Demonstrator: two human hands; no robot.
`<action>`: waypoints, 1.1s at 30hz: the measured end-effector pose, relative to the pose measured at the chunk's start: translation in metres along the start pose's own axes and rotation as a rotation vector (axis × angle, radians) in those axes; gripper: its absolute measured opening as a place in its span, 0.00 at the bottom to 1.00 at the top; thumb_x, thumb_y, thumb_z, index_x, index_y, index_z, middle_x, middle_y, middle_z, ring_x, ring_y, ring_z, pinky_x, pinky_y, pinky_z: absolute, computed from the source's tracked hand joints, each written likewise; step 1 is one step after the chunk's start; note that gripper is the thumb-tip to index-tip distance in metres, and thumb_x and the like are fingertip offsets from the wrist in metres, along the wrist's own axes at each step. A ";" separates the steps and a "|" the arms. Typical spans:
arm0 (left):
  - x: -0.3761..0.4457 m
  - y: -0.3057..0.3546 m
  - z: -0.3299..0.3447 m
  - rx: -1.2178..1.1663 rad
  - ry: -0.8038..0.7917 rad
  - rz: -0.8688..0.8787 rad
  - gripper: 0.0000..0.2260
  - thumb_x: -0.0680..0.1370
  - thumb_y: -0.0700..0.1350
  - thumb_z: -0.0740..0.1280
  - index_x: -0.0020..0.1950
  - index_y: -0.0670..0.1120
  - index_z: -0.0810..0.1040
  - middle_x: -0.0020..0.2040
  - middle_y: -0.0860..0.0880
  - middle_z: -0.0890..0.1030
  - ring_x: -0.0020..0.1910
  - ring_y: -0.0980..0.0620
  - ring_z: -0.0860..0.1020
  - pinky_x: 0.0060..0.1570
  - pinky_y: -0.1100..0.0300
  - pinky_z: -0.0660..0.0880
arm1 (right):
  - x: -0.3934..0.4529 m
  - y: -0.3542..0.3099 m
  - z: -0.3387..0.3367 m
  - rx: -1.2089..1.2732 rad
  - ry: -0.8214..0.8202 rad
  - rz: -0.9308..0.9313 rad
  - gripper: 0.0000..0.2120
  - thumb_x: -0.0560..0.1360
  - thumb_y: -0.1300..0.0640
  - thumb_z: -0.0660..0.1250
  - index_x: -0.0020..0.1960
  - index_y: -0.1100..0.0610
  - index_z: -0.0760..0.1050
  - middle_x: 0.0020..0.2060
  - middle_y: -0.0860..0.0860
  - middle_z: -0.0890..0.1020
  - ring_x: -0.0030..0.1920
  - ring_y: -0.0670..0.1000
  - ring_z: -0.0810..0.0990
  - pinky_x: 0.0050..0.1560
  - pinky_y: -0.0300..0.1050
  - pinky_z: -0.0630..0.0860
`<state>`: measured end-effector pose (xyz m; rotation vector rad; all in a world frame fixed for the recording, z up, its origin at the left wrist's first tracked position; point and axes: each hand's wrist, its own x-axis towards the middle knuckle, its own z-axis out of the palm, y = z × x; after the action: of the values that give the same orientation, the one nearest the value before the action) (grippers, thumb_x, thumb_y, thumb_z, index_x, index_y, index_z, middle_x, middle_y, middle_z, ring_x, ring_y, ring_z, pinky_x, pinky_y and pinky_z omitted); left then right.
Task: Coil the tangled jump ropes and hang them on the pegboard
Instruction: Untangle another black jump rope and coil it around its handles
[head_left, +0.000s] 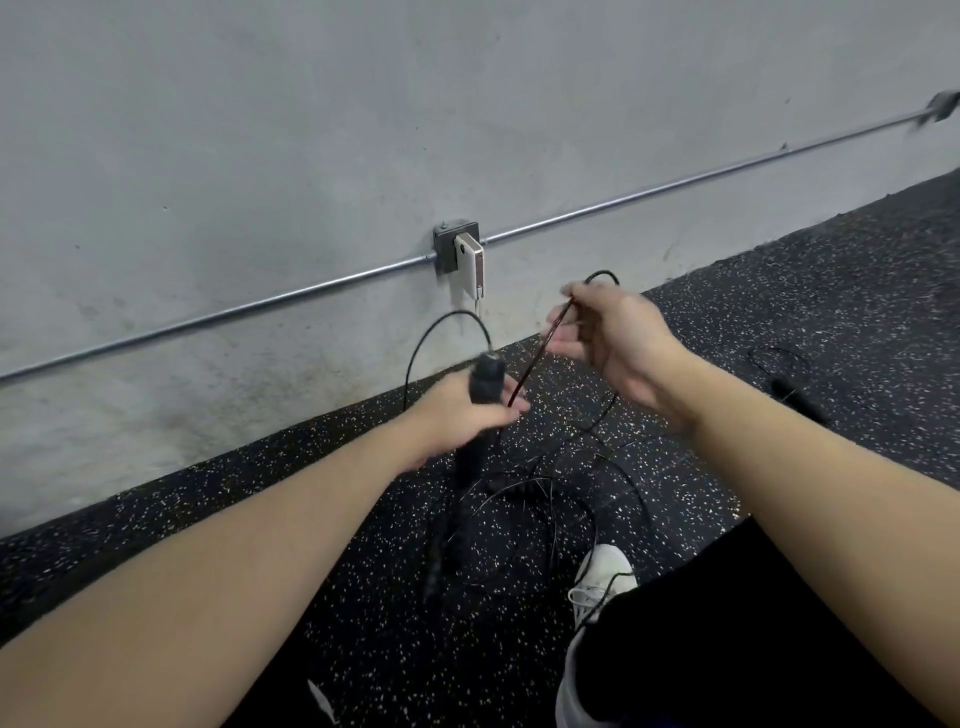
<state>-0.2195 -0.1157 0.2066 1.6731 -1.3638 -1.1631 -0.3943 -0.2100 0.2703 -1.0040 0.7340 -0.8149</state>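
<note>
Seen from the head camera, a black jump rope handle (487, 382) is gripped in the left hand (462, 415), whose fingers are curled round it from the side, with the handle's lower end hanging out below the palm. A thin black cord (441, 325) arcs up out of the handle's top and loops back down. A second, slimmer handle (540, 353), dark with a reddish tint, is pinched between the thumb and fingertips of the right hand (608, 343), and its lower tip reaches down to the left hand's fingertips. More cord curls out past the right hand's knuckles.

Below both hands, the rest of the jump ropes (524, 499) is spread in a loose tangle on the speckled rubber floor (779, 322), beside a white shoe (602, 574). Another dark cord and handle (789, 387) seem to lie further right, though blur makes that uncertain. No pegboard is shown; only a grey wall (260, 130), a metal conduit (649, 189) and an outlet box (456, 244) with a white charger (470, 265) are in sight.

The cord is judged light, thin and springy, so coils are likely to flick open unless pinned against a handle. The handles are the stiff, sure places to be held; the cord itself is best drawn through lightly closed fingers so that snags are felt early.
</note>
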 end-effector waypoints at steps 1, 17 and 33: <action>-0.001 -0.003 0.004 0.078 -0.044 0.002 0.09 0.76 0.46 0.75 0.55 0.49 0.81 0.52 0.55 0.87 0.57 0.53 0.82 0.67 0.47 0.72 | 0.001 -0.004 -0.002 0.099 0.044 -0.005 0.06 0.85 0.60 0.57 0.57 0.62 0.70 0.38 0.55 0.79 0.33 0.51 0.80 0.32 0.40 0.81; 0.004 0.037 0.000 -0.628 0.249 -0.021 0.03 0.79 0.36 0.68 0.50 0.40 0.75 0.38 0.45 0.84 0.34 0.45 0.83 0.36 0.51 0.83 | -0.001 0.041 -0.010 -1.029 -0.415 0.272 0.28 0.79 0.61 0.64 0.76 0.46 0.65 0.69 0.48 0.75 0.58 0.53 0.81 0.63 0.60 0.78; -0.004 0.001 -0.006 -0.279 0.128 -0.040 0.08 0.77 0.37 0.72 0.55 0.41 0.78 0.57 0.39 0.85 0.56 0.44 0.84 0.62 0.46 0.79 | 0.002 0.024 0.009 -0.225 -0.120 0.023 0.07 0.84 0.61 0.60 0.57 0.62 0.75 0.45 0.58 0.86 0.37 0.52 0.84 0.41 0.42 0.84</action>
<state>-0.2149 -0.1124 0.2107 1.5501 -1.0421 -1.1873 -0.3798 -0.2007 0.2509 -1.2336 0.7439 -0.6557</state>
